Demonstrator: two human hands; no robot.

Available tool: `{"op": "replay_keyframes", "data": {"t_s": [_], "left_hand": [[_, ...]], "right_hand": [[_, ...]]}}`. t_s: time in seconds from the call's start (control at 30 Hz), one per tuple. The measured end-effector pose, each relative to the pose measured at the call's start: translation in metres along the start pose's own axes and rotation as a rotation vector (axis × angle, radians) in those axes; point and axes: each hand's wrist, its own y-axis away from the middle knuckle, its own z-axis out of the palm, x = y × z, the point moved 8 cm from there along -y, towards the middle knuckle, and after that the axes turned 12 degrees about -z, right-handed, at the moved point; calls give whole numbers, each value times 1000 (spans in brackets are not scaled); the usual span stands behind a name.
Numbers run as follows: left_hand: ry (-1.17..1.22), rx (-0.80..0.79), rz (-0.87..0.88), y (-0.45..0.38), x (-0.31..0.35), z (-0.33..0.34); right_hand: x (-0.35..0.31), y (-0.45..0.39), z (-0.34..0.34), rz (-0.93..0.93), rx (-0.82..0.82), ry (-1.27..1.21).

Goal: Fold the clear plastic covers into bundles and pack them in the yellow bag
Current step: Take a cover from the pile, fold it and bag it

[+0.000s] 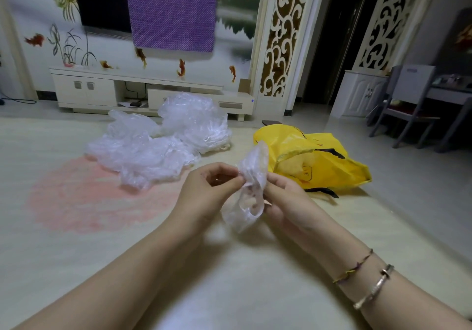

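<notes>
A crumpled clear plastic cover point(251, 184) hangs between both hands above the floor. My left hand point(204, 191) pinches its left edge with curled fingers. My right hand point(283, 199) grips its right side, partly hidden behind the plastic. Just behind the hands to the right, the yellow bag point(319, 161) lies on the floor with its mouth open toward me. A heap of loose clear plastic covers point(158, 143) lies on the floor to the back left.
A low white TV cabinet point(143, 92) runs along the back wall. Grey chairs point(408, 110) and a table stand at the right. A dark flat object point(272, 122) lies on the floor behind the bag. A pink round pattern point(84, 196) marks the floor at left.
</notes>
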Motion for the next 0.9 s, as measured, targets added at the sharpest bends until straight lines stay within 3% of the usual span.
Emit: {"op": "replay_keyframes", "data": {"t_s": [0.07,0.2,0.37,0.47,0.57,0.7,0.8,0.9], "left_hand": [[26,52,-11,-1,-1,-8],[176,53,-88,1,-2,-16],[129,-18,-163,7,-1,-7],[86,-48,-277,10,-9,0],[84,-38,-335,6,-13,-2],[135,-262,-318,10,-6,9],[81,-331,-300,11,-8,13],[122,-142,-209,5,-5,-1]], "right_hand": [[-9,-1,-11,-38,79,-10],[-21,1,-52,-90,394,-49],[-26,6,-88,-107,648,273],[-32,3,-84,-138,596,364],[-41,-1,-57,-144,317,280],[-44,5,-21,-76,-16,147],[-41,3,-27,-81,31,254],[-32,2,-40,4,98,316]]}}
